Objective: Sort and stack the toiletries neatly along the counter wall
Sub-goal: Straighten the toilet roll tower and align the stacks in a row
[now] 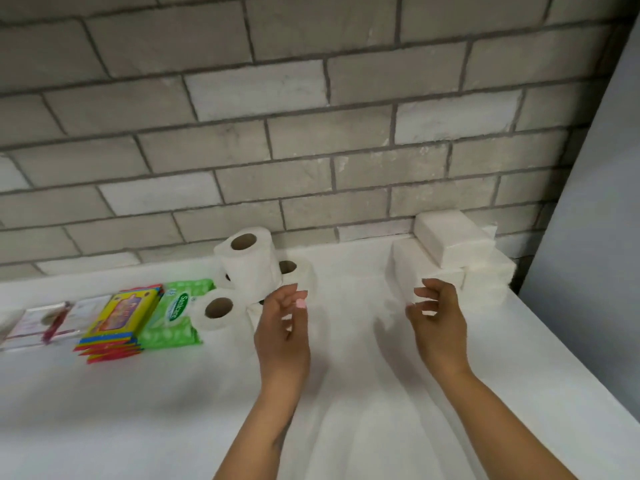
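Note:
Several white toilet rolls (pixel 246 263) stand clustered on the white counter (pixel 346 393) near the brick wall, one stacked on top. Left of them lie a green wipes pack (pixel 176 311), a stack of colourful packets (pixel 119 320) and clear-wrapped packs (pixel 45 323). White tissue packs (pixel 453 242) are piled in the right corner, the top one tilted. My left hand (pixel 282 327) hovers just right of the rolls, fingers relaxed and holding nothing. My right hand (pixel 438 318) hovers with loosely curled fingers just in front of the tissue pile, holding nothing.
The grey brick wall (pixel 311 133) runs along the counter's back. A plain grey wall (pixel 595 202) closes off the right side. Bare counter lies between the rolls and the tissue pile and toward me.

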The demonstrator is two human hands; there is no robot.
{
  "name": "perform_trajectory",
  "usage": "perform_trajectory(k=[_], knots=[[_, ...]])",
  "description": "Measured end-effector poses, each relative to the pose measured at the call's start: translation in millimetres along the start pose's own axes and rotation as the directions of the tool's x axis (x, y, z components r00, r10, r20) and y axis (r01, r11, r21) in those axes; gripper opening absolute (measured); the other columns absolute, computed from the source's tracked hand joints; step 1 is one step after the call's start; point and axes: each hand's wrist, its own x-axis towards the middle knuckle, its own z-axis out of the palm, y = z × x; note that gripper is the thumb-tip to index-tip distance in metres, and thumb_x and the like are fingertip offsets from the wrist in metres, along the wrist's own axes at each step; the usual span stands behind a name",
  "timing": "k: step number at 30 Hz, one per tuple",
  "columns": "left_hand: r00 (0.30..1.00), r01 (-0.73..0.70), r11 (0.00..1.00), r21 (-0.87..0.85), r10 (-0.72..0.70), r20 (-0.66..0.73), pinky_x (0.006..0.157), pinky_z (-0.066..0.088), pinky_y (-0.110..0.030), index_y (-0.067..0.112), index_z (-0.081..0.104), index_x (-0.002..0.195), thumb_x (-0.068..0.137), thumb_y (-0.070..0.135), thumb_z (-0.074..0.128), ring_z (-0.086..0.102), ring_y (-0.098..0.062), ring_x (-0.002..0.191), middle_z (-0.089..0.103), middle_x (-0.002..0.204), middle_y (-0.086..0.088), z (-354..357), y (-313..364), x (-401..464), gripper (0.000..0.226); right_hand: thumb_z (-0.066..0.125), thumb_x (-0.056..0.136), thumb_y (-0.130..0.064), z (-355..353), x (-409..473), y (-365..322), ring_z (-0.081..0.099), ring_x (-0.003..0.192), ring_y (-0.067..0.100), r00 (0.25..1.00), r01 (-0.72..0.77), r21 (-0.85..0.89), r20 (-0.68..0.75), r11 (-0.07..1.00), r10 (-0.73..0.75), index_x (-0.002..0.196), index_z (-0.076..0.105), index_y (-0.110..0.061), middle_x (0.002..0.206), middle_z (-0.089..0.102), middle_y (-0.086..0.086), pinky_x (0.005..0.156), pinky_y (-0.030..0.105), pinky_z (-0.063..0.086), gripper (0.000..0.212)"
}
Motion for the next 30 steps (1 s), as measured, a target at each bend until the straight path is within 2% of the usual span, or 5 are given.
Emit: perform_trajectory(k=[7,13,18,22,30], knots=[[0.98,-0.043,0.99,-0.131,0.016,-0.199,0.076,0.042,-0.01,0.03,0.057,0.103,0.076,0.007,0.047,0.058,0.011,0.09,0.06,0.11,0.007,-99,-24,73,0.037,0.065,0.084,-0.015,75,-14,-17,0.056,0.092,0.009,0.955,-0.19,0.089,0.246,0.978,0.164,0.123,0.046,-0.025,0.122,0.051,-0.004,0.082,0.025,0.039,0.044],[0.936,0.275,0.955,0.112,-0.292,0.198,0.091,0.041,-0.028,0.029,0.051,0.128,0.063,0.017,0.054,0.049,-0.01,0.11,0.051,0.12,0.003,-135,-66,138,0.066,0.065,0.08,-0.013,125,-3,-28,0.045,0.113,0.018,0.852,-0.304,0.024,0.453,0.952,0.26,0.14,0.034,-0.033,0.131,0.036,-0.007,0.084,0.029,0.037,0.07],[0.819,0.071,0.869,0.491,-0.332,0.469,0.105,0.034,-0.029,0.038,0.05,0.126,0.074,0.005,0.062,0.025,-0.015,0.141,0.016,0.156,0.001,-129,-77,180,0.062,0.068,0.074,-0.017,164,19,-40,0.034,0.134,0.025,0.801,-0.196,-0.216,0.528,0.957,0.283,0.138,0.038,-0.037,0.155,0.009,-0.003,0.096,0.034,0.039,0.074],[0.692,-0.1,0.76,0.642,-0.41,0.594,0.093,0.032,-0.022,0.038,0.045,0.132,0.07,0.012,0.063,0.007,-0.011,0.146,0.011,0.157,-0.009,-116,-80,201,0.069,0.063,0.076,-0.008,186,30,-54,0.049,0.113,0.026,0.728,-0.039,-0.47,0.592,0.882,0.347,0.141,0.033,-0.033,0.155,-0.004,0.0,0.072,0.026,0.043,0.077],[0.663,-0.227,0.669,0.708,-0.426,0.615,0.07,0.043,-0.021,0.022,0.054,0.13,0.071,0.014,0.066,0.055,-0.018,0.095,0.057,0.113,-0.004,-101,-87,202,0.06,0.065,0.075,-0.014,200,34,-40,0.046,0.12,0.033,0.765,0.118,-0.617,0.556,0.778,0.325,0.134,0.036,-0.044,0.142,0.034,0.008,0.078,0.029,0.045,0.072]])
